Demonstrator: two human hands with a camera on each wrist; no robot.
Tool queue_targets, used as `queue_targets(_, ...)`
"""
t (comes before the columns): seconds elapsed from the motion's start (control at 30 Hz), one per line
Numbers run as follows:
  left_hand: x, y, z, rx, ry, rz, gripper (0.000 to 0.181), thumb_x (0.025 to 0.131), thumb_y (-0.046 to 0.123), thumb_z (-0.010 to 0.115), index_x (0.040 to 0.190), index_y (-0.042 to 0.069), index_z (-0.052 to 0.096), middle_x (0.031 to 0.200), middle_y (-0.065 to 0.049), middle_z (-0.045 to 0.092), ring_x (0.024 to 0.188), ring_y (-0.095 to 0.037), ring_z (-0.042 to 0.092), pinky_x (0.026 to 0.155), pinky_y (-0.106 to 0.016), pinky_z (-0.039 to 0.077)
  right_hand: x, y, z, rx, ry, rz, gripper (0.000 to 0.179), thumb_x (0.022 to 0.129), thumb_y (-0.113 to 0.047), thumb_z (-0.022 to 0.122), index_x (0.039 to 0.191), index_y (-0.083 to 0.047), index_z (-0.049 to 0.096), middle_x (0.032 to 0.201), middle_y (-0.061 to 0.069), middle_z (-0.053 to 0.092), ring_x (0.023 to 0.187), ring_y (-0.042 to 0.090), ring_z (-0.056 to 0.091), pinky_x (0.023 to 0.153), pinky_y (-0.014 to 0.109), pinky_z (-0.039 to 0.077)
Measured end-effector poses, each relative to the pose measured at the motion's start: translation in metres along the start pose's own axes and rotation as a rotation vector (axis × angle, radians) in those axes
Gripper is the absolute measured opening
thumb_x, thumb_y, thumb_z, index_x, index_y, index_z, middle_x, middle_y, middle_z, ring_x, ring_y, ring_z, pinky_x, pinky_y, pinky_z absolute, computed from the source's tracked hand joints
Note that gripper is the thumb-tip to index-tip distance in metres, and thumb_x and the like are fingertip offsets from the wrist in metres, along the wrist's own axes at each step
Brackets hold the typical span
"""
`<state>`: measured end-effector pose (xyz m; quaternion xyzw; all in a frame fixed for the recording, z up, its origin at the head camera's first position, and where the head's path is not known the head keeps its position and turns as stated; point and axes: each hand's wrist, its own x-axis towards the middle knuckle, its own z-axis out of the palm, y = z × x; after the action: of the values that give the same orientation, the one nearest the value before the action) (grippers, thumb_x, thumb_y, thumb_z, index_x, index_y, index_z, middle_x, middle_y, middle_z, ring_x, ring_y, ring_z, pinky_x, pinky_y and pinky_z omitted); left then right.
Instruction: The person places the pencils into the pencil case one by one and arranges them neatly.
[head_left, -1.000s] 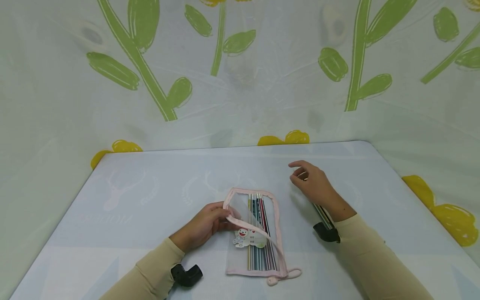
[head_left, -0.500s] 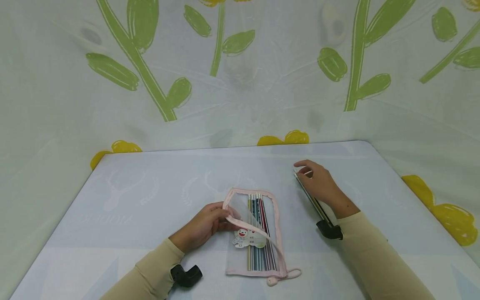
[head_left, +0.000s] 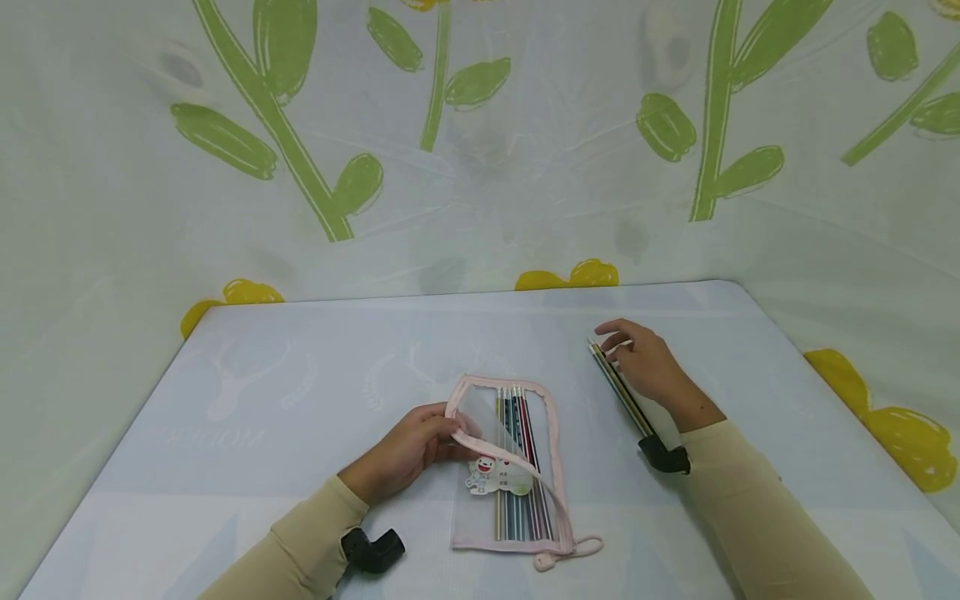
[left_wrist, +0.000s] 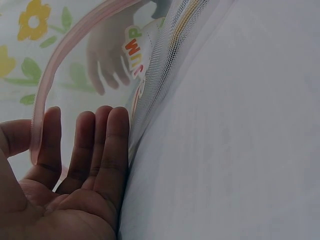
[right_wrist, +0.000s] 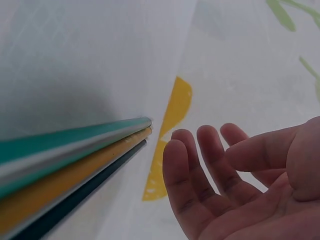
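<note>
A see-through pencil case (head_left: pixel 555 433) with pink edging lies on the table, its front flap lifted on the left. Several pencils (head_left: pixel 517 517) lie lengthwise inside it, partly behind a cartoon name label (head_left: pixel 498 477). My left hand (head_left: pixel 420 442) pinches the flap's pink edge (left_wrist: pixel 46 85) between thumb and forefinger; the other fingers are straight in the left wrist view. On the right lie three more pencils (head_left: pixel 621 387), green, yellow and dark in the right wrist view. My right hand (head_left: pixel 645 362) is just beside their far ends, fingers relaxed and apart from them (right_wrist: pixel 235 185).
A pink loop with a round end (head_left: pixel 588 547) hangs from the case's lower right corner. Black wrist mounts (head_left: pixel 372 552) sit on both sleeves. The pale table (head_left: pixel 300 367) ends at a white curtain (head_left: pixel 525 183) printed with plants.
My right hand has shifted a little rightward, off the three pencils, which now show more fully at its left. My left hand and the pencil case have stayed put.
</note>
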<state>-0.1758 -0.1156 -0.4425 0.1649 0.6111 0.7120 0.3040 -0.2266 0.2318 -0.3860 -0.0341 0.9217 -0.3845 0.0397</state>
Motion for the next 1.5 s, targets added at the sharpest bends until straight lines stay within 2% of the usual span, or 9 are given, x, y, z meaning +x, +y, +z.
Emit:
queue_targets(0.4, 0.0, -0.001, 0.0, 0.001, 0.0, 0.002, 0.032, 0.103, 0.012, 0.04, 0.116, -0.012, 0.057, 0.119, -0.014, 0.06, 0.104, -0.019, 0.068, 0.097, -0.037, 0.057, 0.002, 0.004, 0.007, -0.048, -0.054, 0.036, 0.038, 0.102, -0.007, 0.042, 0.138, -0.006, 0.053, 0.126, 0.022, 0.06, 0.102, 0.029, 0.062, 0.074, 0.028, 0.054)
queue_targets(0.57, 0.0, -0.002, -0.001, 0.0, 0.006, -0.001, 0.032, 0.103, 0.012, 0.041, 0.116, -0.012, 0.057, 0.119, -0.013, 0.06, 0.104, -0.019, 0.068, 0.097, -0.037, 0.057, 0.004, 0.006, 0.009, -0.087, -0.057, 0.023, 0.038, 0.101, -0.006, 0.044, 0.138, -0.006, 0.053, 0.126, 0.022, 0.061, 0.107, 0.032, 0.062, 0.074, 0.03, 0.055)
queue_targets(0.77, 0.001, -0.003, -0.001, -0.014, 0.013, -0.005, 0.03, 0.102, 0.01, 0.041, 0.115, -0.011, 0.058, 0.117, -0.012, 0.061, 0.104, -0.019, 0.068, 0.097, -0.038, 0.057, 0.006, 0.009, 0.013, -0.135, -0.068, 0.022, 0.041, 0.098, -0.007, 0.054, 0.14, -0.008, 0.052, 0.125, 0.02, 0.062, 0.113, 0.036, 0.061, 0.077, 0.035, 0.058)
queue_targets(0.9, 0.001, -0.003, -0.001, -0.015, 0.012, -0.008, 0.029, 0.101, 0.01, 0.041, 0.114, -0.01, 0.059, 0.116, -0.012, 0.061, 0.104, -0.019, 0.068, 0.097, -0.038, 0.057, 0.006, 0.012, 0.015, -0.132, -0.079, 0.014, 0.047, 0.095, -0.007, 0.06, 0.141, -0.007, 0.05, 0.123, 0.02, 0.062, 0.113, 0.036, 0.061, 0.079, 0.037, 0.06)
queue_targets(1.17, 0.002, -0.002, -0.001, -0.015, 0.011, -0.017, 0.029, 0.101, 0.011, 0.042, 0.114, -0.009, 0.059, 0.117, -0.012, 0.061, 0.102, -0.019, 0.069, 0.097, -0.037, 0.058, 0.003, 0.012, 0.016, -0.111, -0.111, 0.011, 0.056, 0.091, -0.004, 0.066, 0.143, -0.006, 0.047, 0.12, 0.019, 0.061, 0.107, 0.031, 0.062, 0.082, 0.037, 0.059)
queue_targets(1.37, 0.001, -0.002, -0.001, -0.022, 0.016, -0.018, 0.029, 0.101, 0.011, 0.041, 0.115, -0.009, 0.058, 0.115, -0.009, 0.064, 0.102, -0.017, 0.069, 0.096, -0.036, 0.058, 0.002, 0.011, 0.019, -0.139, -0.119, -0.037, 0.058, 0.087, -0.001, 0.066, 0.142, -0.005, 0.048, 0.115, 0.019, 0.062, 0.094, 0.025, 0.061, 0.076, 0.032, 0.056)
queue_targets(1.5, -0.001, -0.002, -0.001, -0.026, 0.011, -0.009, 0.029, 0.102, 0.01, 0.04, 0.115, -0.009, 0.058, 0.114, -0.008, 0.064, 0.103, -0.016, 0.069, 0.096, -0.036, 0.058, 0.003, 0.01, 0.02, -0.179, -0.121, -0.067, 0.059, 0.086, 0.002, 0.064, 0.142, -0.004, 0.048, 0.114, 0.02, 0.063, 0.091, 0.024, 0.061, 0.075, 0.033, 0.057)
